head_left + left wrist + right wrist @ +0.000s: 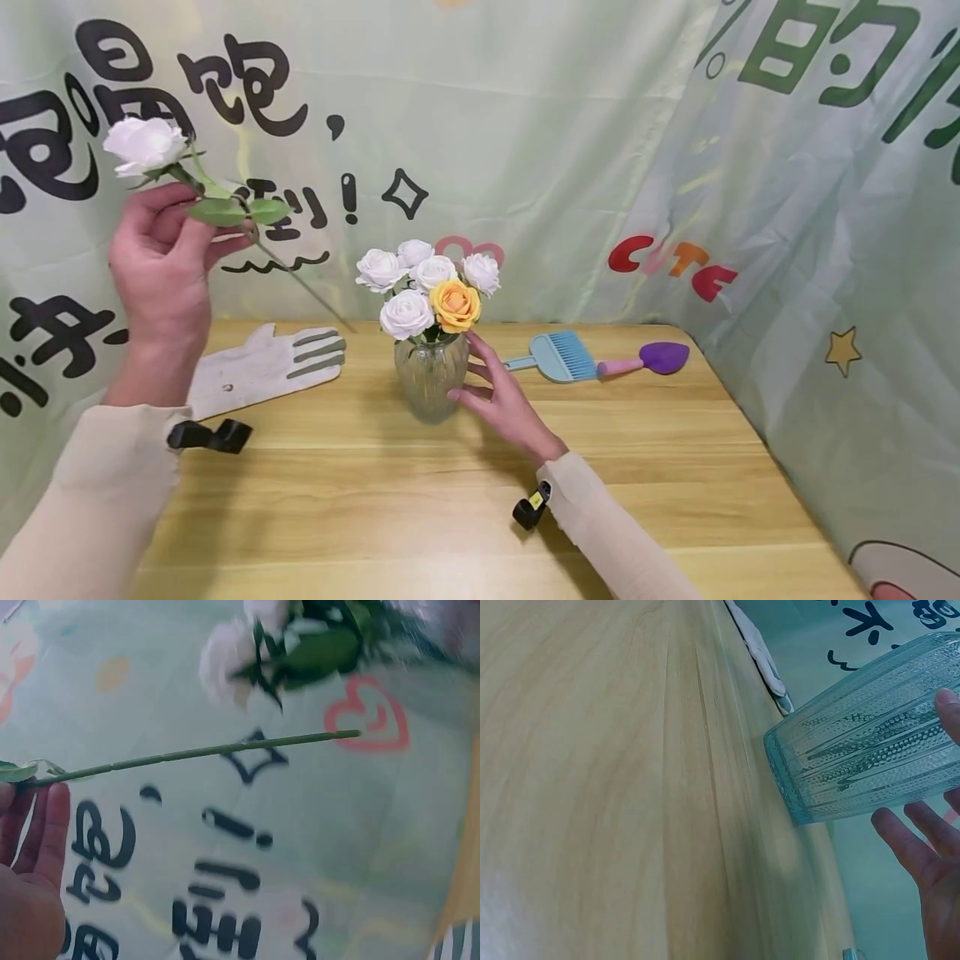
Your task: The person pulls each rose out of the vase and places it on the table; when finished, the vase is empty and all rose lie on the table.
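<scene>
My left hand [168, 250] is raised at the left and pinches the stem of a white rose [146, 146], just by its green leaves. The bare stem [217, 751] slants down to the right, its cut end free in the air, as the left wrist view shows. A ribbed clear glass vase [431, 379] stands upright on the table, holding several white roses [407, 314] and one yellow-orange rose [455, 305]. At the vase's right side, my right hand [506, 408] holds it with the thumb in front and the fingers beside and behind. Stems show dimly through the glass [855, 742].
On the wooden table [375, 517], a white work glove with grey stripes [262, 367] lies at the back left. To the right of the vase lie a light blue comb-like dustpan [562, 357] and a small purple shovel [663, 357] with a pink handle. A printed curtain [540, 125] hangs behind.
</scene>
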Action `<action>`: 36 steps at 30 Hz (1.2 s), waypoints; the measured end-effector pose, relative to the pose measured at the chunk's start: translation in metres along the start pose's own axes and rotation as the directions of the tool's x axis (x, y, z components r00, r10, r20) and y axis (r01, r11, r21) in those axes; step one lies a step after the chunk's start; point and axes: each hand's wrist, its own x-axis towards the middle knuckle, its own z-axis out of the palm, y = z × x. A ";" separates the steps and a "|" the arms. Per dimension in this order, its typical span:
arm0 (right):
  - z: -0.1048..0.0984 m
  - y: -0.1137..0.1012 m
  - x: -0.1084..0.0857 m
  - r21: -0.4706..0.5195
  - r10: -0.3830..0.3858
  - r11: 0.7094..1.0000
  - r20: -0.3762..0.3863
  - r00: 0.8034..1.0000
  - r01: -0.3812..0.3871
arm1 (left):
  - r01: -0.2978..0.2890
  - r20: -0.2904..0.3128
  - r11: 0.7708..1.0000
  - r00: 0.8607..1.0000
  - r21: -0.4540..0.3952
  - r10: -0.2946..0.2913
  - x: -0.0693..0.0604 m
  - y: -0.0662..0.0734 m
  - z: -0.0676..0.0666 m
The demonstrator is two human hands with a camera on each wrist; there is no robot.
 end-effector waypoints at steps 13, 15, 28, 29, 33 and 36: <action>-0.002 0.001 -0.001 -0.014 0.024 1.000 -0.010 1.000 -0.024 | 0.379 0.146 0.756 0.839 0.533 -0.523 -0.021 0.017 -0.114; -0.002 0.001 -0.001 -0.014 0.020 1.000 -0.005 1.000 -0.021 | 0.377 0.174 0.745 0.821 0.550 -0.544 -0.029 0.012 -0.129; 0.001 0.000 0.001 -0.015 0.014 1.000 0.000 1.000 -0.014 | 0.289 0.285 0.608 0.685 0.739 -0.671 -0.084 -0.013 -0.202; 0.001 0.000 0.001 -0.012 0.014 1.000 0.001 1.000 -0.014 | 0.282 0.283 0.592 0.675 0.755 -0.681 -0.088 -0.015 -0.206; 0.000 0.000 0.000 -0.007 0.021 1.000 -0.001 1.000 -0.021 | 0.319 0.230 0.521 0.634 0.792 -0.739 -0.100 -0.023 -0.216; 0.000 -0.001 0.000 -0.004 0.030 1.000 -0.003 1.000 -0.030 | 0.373 0.156 0.448 0.601 0.813 -0.784 -0.108 -0.028 -0.220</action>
